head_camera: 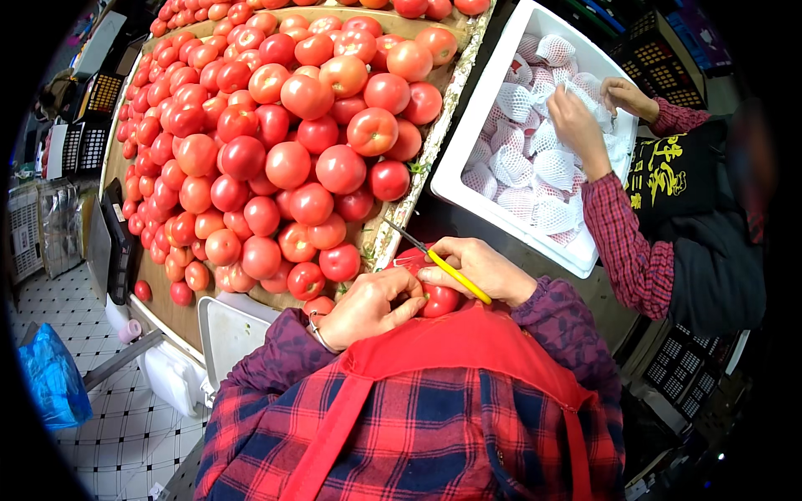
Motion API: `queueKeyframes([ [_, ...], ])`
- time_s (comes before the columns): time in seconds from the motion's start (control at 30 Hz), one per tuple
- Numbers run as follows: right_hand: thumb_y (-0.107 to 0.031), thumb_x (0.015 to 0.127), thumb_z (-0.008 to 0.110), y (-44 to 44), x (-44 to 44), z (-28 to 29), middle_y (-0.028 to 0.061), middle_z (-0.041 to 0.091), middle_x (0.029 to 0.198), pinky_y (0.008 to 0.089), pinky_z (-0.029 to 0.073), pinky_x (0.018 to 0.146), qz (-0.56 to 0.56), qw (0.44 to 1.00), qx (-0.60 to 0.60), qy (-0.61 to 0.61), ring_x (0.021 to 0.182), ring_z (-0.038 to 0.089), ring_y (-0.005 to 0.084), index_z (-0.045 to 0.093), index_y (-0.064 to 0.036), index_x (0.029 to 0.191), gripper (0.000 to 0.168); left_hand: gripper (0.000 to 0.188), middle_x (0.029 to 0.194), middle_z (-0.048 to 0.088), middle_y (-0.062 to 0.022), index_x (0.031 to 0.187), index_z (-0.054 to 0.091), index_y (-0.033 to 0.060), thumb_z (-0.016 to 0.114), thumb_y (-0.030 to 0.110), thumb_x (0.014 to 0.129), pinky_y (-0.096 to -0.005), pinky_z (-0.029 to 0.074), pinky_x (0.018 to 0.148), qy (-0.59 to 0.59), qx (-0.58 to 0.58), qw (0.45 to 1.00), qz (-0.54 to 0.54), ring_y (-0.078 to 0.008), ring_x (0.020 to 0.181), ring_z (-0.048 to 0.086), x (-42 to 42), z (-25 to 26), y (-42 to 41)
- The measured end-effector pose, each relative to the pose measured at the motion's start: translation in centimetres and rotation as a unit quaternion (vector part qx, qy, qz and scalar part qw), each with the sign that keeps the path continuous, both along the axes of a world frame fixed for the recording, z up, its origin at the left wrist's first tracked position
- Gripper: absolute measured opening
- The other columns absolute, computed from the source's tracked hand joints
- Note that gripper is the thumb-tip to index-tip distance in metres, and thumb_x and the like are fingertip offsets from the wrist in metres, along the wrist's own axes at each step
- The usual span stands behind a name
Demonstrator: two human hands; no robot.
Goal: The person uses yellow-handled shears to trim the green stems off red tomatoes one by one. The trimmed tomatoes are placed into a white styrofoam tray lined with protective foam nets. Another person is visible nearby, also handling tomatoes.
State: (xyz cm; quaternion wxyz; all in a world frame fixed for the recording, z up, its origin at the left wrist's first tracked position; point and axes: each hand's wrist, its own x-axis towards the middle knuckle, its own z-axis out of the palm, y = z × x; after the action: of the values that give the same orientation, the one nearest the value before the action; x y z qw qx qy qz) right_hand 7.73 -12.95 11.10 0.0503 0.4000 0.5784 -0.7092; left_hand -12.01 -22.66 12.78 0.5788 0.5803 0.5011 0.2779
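In my right hand [479, 270] is a slim tool with a yellow handle [460, 277] and a thin dark shaft that points up and left; its kind is hard to tell. A red tomato [440, 300] sits between my hands, just above the red apron [451, 341]. My left hand [373, 307], with a metal bracelet at the wrist, has its fingers curled against the tomato's left side. Ahead and to the left, a large heap of red tomatoes [288, 164] covers a wooden display board [369, 235], close to my left hand.
At right, a white foam box [514, 216] holds fruit in white foam nets [554, 169]; a co-worker's hands [579, 128] are over it. A metal scale pan [235, 332] stands left of my sleeve. Farther left are a blue plastic bag [53, 379] and stacked crates [25, 232].
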Motion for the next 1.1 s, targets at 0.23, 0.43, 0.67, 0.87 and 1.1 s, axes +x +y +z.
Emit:
queueKeyframes([
  [0.23,-0.026,0.093,0.065,-1.1,0.5,-1.3,-0.0008,0.057,0.075,0.019,0.033,0.046,-0.089,0.995,-0.011,0.038,0.055,0.043,0.0018,0.057,0.001,0.111,0.034,0.005,0.079,0.061,-0.0075,0.089,0.061,0.0003,0.063,0.001,0.083,-0.0281,0.049,0.064,0.035,-0.003,0.991,0.132,-0.0162,0.068,0.06,-0.3,0.1,-0.2],
  [0.43,-0.024,0.091,0.068,-0.8,0.4,0.2,0.0075,0.064,0.087,0.0236,0.046,0.066,-0.125,0.991,-0.044,0.006,0.075,0.056,0.0085,0.057,0.005,0.112,0.037,0.008,0.082,0.059,-0.008,0.089,0.067,0.0023,0.068,0.002,0.081,-0.0287,0.049,0.063,0.053,0.163,0.98,0.096,-0.0179,0.071,0.06,0.1,-0.3,0.6],
  [0.67,-0.027,0.089,0.069,-2.0,0.4,-0.6,0.0069,0.062,0.074,0.0275,0.048,0.063,-0.116,0.985,0.126,-0.002,0.07,0.055,0.0082,0.057,0.004,0.107,0.037,0.008,0.078,0.061,-0.0102,0.084,0.068,0.0017,0.071,0.006,0.078,-0.0335,0.05,0.06,0.131,0.109,0.984,0.046,-0.0246,0.068,0.063,0.7,-0.8,0.6],
  [0.87,-0.035,0.082,0.076,-2.1,0.2,-0.2,0.0175,0.066,0.08,0.0337,0.052,0.07,-0.117,0.982,0.145,-0.042,0.077,0.065,0.0187,0.059,0.005,0.105,0.049,0.008,0.071,0.06,-0.0129,0.079,0.061,0.0,0.067,0.003,0.075,-0.0361,0.049,0.057,0.168,0.099,0.981,0.009,-0.0283,0.063,0.062,1.1,-0.3,0.9],
  [1.1,-0.034,0.078,0.08,-2.1,0.4,-0.3,0.0189,0.067,0.082,0.0342,0.052,0.069,-0.113,0.982,0.144,-0.036,0.076,0.067,0.0208,0.06,0.004,0.104,0.051,0.008,0.067,0.058,-0.0123,0.076,0.057,-0.0002,0.064,0.001,0.076,-0.0346,0.048,0.056,0.109,0.06,0.992,0.004,-0.0245,0.06,0.06,1.0,-0.7,0.7],
])
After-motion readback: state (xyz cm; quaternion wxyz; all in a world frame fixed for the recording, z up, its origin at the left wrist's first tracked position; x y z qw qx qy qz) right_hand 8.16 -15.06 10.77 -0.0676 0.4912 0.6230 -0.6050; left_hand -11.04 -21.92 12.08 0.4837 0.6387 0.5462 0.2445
